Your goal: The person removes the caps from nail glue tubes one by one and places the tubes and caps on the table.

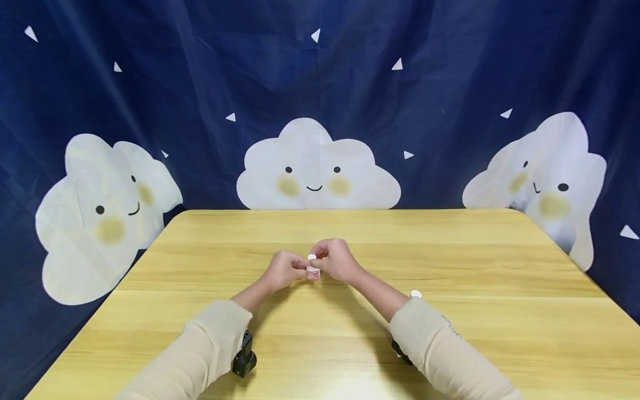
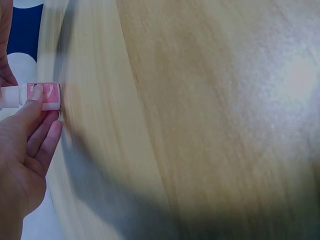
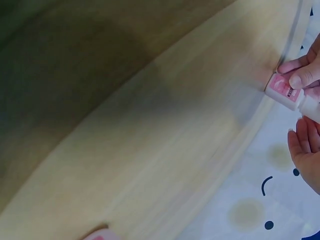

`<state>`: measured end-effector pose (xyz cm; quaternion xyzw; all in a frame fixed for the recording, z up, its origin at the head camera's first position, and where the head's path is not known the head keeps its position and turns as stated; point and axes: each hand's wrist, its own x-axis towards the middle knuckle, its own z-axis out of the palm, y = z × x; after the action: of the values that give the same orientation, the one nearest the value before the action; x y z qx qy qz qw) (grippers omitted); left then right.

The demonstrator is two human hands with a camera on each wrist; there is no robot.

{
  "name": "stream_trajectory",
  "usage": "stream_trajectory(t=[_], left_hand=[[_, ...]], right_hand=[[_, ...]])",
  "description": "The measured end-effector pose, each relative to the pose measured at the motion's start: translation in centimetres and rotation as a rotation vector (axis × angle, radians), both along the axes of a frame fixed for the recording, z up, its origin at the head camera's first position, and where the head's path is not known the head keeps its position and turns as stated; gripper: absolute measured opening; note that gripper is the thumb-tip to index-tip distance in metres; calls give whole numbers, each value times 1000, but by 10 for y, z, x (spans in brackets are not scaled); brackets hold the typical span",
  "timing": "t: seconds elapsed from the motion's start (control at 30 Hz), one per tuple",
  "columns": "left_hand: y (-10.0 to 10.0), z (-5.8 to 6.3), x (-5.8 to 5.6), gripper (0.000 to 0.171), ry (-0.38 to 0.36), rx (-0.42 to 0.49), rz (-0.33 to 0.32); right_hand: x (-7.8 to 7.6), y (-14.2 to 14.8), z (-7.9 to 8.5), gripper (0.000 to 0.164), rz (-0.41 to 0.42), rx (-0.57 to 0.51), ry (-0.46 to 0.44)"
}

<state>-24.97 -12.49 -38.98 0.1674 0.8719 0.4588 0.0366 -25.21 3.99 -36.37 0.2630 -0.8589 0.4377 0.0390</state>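
A small white bottle with a pink label [image 2: 49, 94] stands between the two hands near the middle of the table. My left hand [image 1: 286, 270] grips its body, the thumb lying across the label in the left wrist view. At the white cap [image 2: 10, 96] on top, my right hand [image 1: 339, 260] pinches with thumb and fingers. Part of that pinch falls outside both wrist views. In the right wrist view the label [image 3: 284, 89] also shows, with the lower fingers of the right hand [image 3: 306, 150] loosely bent beside the cap.
A white round-topped object [image 1: 416, 293] stands by the right forearm; a pink and white piece [image 3: 102, 235] shows at the right wrist view's bottom edge. The wooden table [image 1: 320, 355] meets a dark blue curtain [image 1: 280, 72] with cloud prints behind.
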Motion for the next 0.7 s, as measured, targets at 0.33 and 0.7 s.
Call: stream_trajectory(t=[0.33,0.7], left_hand=[[1,0,-1,17,7,9,20],[0,-2,0,17,28,19,7]], right_hand=[[-3,5,4,5,55,45,-9],[1,5,8,13,89,73,-91]])
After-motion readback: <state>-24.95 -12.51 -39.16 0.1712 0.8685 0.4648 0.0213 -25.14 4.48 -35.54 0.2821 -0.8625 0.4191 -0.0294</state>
